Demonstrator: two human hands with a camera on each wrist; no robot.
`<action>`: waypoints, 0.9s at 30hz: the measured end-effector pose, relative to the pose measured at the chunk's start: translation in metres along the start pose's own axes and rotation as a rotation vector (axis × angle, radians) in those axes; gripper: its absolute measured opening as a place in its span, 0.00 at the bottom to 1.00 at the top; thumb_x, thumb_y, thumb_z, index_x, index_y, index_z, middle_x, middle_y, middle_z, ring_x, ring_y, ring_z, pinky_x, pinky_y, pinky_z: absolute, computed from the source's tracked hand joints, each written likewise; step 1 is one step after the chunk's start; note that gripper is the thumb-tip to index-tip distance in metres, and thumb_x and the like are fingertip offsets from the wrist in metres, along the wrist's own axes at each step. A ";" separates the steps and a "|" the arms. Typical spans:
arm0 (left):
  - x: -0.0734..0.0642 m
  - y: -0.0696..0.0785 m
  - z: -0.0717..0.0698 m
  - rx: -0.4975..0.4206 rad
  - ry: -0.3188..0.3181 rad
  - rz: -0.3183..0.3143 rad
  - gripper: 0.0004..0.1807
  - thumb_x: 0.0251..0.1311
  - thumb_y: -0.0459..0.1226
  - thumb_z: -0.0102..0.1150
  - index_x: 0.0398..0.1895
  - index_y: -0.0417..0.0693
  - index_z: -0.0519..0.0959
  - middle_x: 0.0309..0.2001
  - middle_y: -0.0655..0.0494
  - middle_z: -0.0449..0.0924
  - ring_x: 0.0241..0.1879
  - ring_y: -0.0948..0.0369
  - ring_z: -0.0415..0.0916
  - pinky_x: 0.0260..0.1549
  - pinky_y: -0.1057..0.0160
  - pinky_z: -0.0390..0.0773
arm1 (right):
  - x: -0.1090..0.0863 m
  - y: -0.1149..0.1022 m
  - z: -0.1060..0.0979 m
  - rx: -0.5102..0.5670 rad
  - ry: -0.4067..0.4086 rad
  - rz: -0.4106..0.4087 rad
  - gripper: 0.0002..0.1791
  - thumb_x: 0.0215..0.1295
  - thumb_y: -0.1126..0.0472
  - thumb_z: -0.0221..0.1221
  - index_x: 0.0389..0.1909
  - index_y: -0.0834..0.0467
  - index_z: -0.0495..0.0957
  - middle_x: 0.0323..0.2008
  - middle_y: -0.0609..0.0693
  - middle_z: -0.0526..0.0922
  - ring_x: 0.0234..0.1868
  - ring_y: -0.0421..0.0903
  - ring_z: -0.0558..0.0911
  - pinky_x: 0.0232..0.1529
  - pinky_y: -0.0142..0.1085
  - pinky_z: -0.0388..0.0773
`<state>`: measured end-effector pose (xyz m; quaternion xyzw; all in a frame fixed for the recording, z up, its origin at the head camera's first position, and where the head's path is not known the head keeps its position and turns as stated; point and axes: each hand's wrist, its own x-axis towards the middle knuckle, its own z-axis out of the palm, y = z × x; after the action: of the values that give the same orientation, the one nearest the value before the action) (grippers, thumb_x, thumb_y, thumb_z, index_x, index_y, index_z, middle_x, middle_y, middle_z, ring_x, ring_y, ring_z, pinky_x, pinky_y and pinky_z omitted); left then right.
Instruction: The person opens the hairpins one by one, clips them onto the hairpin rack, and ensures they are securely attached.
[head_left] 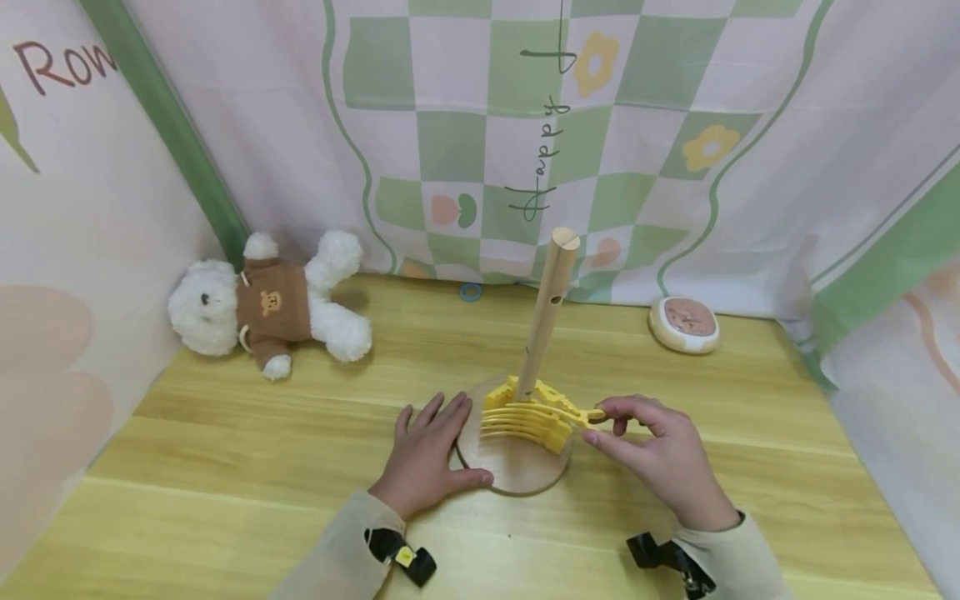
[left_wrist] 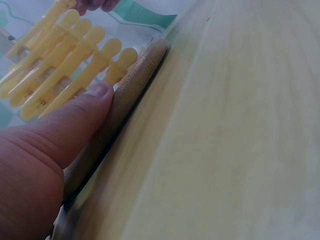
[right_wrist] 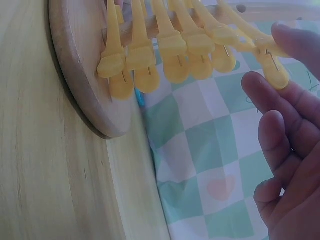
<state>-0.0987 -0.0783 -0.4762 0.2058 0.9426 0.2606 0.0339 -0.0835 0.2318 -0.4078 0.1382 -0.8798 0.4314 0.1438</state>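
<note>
A wooden stand has a round base (head_left: 517, 475) and an upright rod (head_left: 551, 308). Several yellow plastic hair clips (head_left: 528, 425) are stacked around the foot of the rod, their rounded handle ends side by side in the right wrist view. My right hand (head_left: 663, 458) pinches the handle end of the uppermost hair clip (right_wrist: 272, 70) between thumb and fingers, and that clip's long arms reach toward the rod. My left hand (head_left: 431, 462) rests at the left of the base with fingers spread, its thumb (left_wrist: 92, 102) lying along the rim.
A white plush toy (head_left: 277, 304) in a brown top lies at the back left. Near the curtain (head_left: 450, 142) are a small blue ring (head_left: 470, 292) and a white-and-pink rounded device (head_left: 684, 325). All of this lies on a wooden table (head_left: 225, 467).
</note>
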 end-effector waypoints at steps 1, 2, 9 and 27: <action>0.000 0.000 0.000 -0.001 -0.001 -0.001 0.59 0.48 0.71 0.63 0.79 0.51 0.57 0.78 0.56 0.54 0.78 0.49 0.46 0.70 0.33 0.38 | 0.000 0.000 0.000 0.004 0.000 0.001 0.14 0.51 0.63 0.76 0.39 0.51 0.86 0.29 0.48 0.83 0.32 0.38 0.77 0.30 0.32 0.70; 0.000 0.000 0.000 0.000 -0.002 -0.002 0.59 0.48 0.71 0.63 0.79 0.51 0.57 0.78 0.56 0.54 0.78 0.49 0.46 0.70 0.33 0.38 | 0.000 0.000 0.000 0.003 -0.001 0.000 0.14 0.51 0.63 0.76 0.40 0.51 0.86 0.30 0.49 0.84 0.33 0.38 0.77 0.30 0.32 0.71; 0.000 0.001 -0.001 -0.004 -0.001 -0.004 0.59 0.49 0.70 0.64 0.79 0.50 0.57 0.78 0.56 0.54 0.78 0.49 0.46 0.70 0.33 0.38 | 0.000 -0.002 0.003 0.008 0.005 -0.001 0.15 0.50 0.63 0.77 0.39 0.52 0.86 0.30 0.44 0.83 0.30 0.39 0.74 0.30 0.30 0.70; -0.001 0.001 -0.001 -0.006 0.009 -0.002 0.59 0.48 0.69 0.65 0.79 0.50 0.57 0.78 0.55 0.54 0.78 0.48 0.47 0.70 0.33 0.37 | 0.000 -0.004 0.005 0.009 0.014 0.010 0.15 0.51 0.63 0.76 0.40 0.53 0.86 0.30 0.42 0.82 0.30 0.39 0.75 0.30 0.33 0.71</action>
<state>-0.0975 -0.0780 -0.4751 0.2038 0.9421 0.2644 0.0306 -0.0828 0.2253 -0.4081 0.1312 -0.8775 0.4372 0.1471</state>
